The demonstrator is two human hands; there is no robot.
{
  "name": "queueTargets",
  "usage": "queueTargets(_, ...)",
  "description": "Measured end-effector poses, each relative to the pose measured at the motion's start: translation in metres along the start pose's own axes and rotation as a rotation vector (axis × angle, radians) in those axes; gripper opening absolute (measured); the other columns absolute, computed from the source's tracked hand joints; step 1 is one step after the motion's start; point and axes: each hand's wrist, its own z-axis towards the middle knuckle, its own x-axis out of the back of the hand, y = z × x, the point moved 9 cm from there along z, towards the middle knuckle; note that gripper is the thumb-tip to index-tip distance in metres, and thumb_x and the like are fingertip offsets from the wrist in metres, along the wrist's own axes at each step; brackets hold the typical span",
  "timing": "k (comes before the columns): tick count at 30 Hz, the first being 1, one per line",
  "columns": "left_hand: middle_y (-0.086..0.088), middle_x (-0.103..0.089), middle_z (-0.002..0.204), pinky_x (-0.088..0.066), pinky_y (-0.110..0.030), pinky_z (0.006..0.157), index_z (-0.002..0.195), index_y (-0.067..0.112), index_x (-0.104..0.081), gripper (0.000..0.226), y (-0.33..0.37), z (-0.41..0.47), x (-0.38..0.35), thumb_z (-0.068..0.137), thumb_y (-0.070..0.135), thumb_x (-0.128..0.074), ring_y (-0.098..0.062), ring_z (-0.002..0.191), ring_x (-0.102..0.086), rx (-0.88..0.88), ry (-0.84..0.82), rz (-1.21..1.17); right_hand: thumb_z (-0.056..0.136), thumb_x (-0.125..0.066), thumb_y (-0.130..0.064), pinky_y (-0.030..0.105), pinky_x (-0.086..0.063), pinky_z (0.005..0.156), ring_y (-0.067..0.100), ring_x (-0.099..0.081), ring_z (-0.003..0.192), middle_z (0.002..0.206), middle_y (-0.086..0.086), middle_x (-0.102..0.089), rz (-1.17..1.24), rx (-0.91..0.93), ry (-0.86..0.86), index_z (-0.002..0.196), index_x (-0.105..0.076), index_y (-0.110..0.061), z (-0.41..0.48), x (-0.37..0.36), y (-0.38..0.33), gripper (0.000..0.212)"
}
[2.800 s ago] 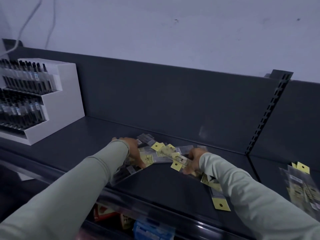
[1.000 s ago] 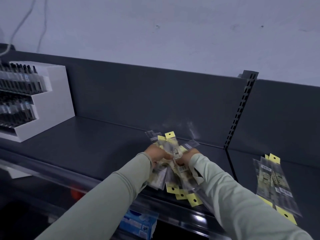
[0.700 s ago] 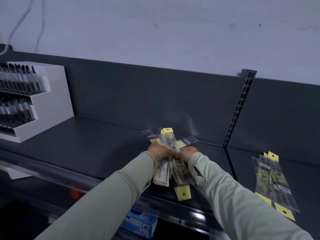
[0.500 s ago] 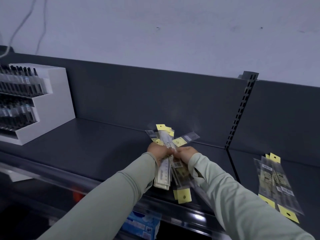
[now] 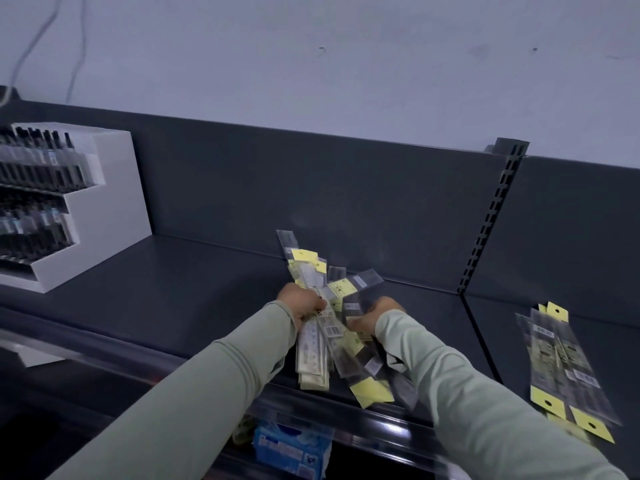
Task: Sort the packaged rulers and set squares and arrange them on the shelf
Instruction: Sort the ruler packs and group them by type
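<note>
We've got a messy bundle of packaged rulers in clear sleeves with yellow hang tabs, held over the dark shelf near its front edge. Our left hand and right hand both grip it, fingers curled.

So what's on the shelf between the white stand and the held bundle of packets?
Nothing; the head view shows only bare dark shelf between the white stand and the bundle of packets.
</note>
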Motion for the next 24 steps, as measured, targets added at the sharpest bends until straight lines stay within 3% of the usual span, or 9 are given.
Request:
queueTargets(4,-0.019,-0.068,0.104,-0.056,-0.047,0.086,0.105,-0.002,-0.064,0.031,0.004,0.002,-0.014,0.075,0.000,-0.073,-0.033,0.094,-0.068,-0.046,-0.030,0.012,0.096,-0.048,-0.021,0.033,-0.044,0.095,0.031,-0.055,0.119,0.118,0.016,-0.059,0.008,0.014,-0.008,0.116,-0.056,-0.004,-0.005,0.001,-0.027,0.027)
queueTargets(6,-0.019,-0.069,0.101,-0.056,-0.048,0.085,0.104,-0.001,-0.065,0.032,0.004,0.005,-0.021,0.073,0.000,-0.073,-0.032,0.093,-0.068,-0.064,-0.051,0.022,0.102,-0.037,-0.020,0.031,-0.038,0.100,0.030,-0.048,0.127,0.135,0.018,-0.051,-0.026,0.026,-0.038,0.132,-0.046,-0.001,-0.010,0.004,-0.036,0.037)
queueTargets(9,-0.019,-0.069,0.101,-0.056,-0.049,0.085,0.108,-0.003,-0.065,0.039,0.001,0.009,-0.029,0.069,0.000,-0.073,-0.033,0.092,-0.068,-0.062,-0.076,0.026,0.099,-0.040,-0.011,0.031,-0.039,0.097,0.029,-0.047,0.128,0.141,0.017,-0.046,0.036,0.011,-0.107,0.135,-0.043,0.004,-0.006,0.001,-0.032,0.039)
queueTargets(10,-0.019,-0.069,0.101,-0.056,-0.047,0.085,0.109,-0.003,-0.064,0.041,0.002,0.008,-0.029,0.069,0.001,-0.073,-0.033,0.093,-0.068,-0.056,-0.079,0.036,0.098,-0.041,-0.007,0.032,-0.042,0.093,0.030,-0.051,0.122,0.132,0.018,-0.053,0.069,0.003,-0.123,0.128,-0.049,0.005,-0.004,-0.003,-0.029,0.034)
queueTargets(12,-0.017,-0.069,0.101,-0.056,-0.040,0.084,0.106,-0.003,-0.064,0.034,0.002,0.003,-0.024,0.074,0.002,-0.074,-0.032,0.093,-0.068,-0.044,-0.061,0.069,0.093,-0.042,0.000,0.032,-0.047,0.068,0.027,-0.064,0.081,0.079,0.017,-0.067,0.253,-0.066,-0.111,0.090,-0.060,0.002,0.005,-0.012,-0.018,0.018)
queueTargets(14,-0.016,-0.069,0.101,-0.057,-0.037,0.082,0.105,-0.001,-0.064,0.029,0.001,0.002,-0.021,0.078,0.003,-0.074,-0.030,0.094,-0.068,-0.037,-0.045,0.098,0.088,-0.043,0.005,0.024,-0.039,0.046,0.020,-0.051,0.040,0.041,0.010,-0.053,0.490,-0.152,-0.071,0.067,-0.053,0.000,0.007,-0.017,-0.006,0.024)
queueTargets(17,-0.018,-0.069,0.102,-0.057,-0.044,0.083,0.110,-0.001,-0.062,0.035,0.006,-0.001,-0.023,0.077,0.000,-0.072,-0.031,0.092,-0.068,-0.054,-0.076,0.047,0.084,-0.050,0.007,0.028,-0.038,0.050,0.022,-0.047,0.047,0.055,0.013,-0.050,0.523,-0.161,-0.074,0.066,-0.050,-0.001,0.008,-0.018,-0.008,0.020)
queueTargets(20,-0.020,-0.069,0.102,-0.057,-0.039,0.077,0.110,-0.003,-0.062,0.029,0.012,-0.005,-0.023,0.081,-0.008,-0.066,-0.031,0.090,-0.068,-0.084,-0.108,-0.048,0.086,-0.054,0.003,0.027,-0.043,0.053,0.019,-0.051,0.053,0.062,0.007,-0.055,0.578,-0.101,-0.060,0.080,-0.059,0.000,0.011,-0.015,-0.016,0.007)
queueTargets(24,-0.017,-0.070,0.104,-0.056,-0.045,0.086,0.111,0.000,-0.063,0.030,0.019,-0.009,-0.012,0.083,-0.011,-0.063,-0.031,0.094,-0.068,-0.141,-0.099,-0.167,0.086,-0.052,0.005,0.022,-0.043,0.045,0.019,-0.050,0.050,0.060,0.008,-0.057,0.798,-0.047,-0.029,0.097,-0.068,0.002,0.008,-0.008,-0.017,0.020)
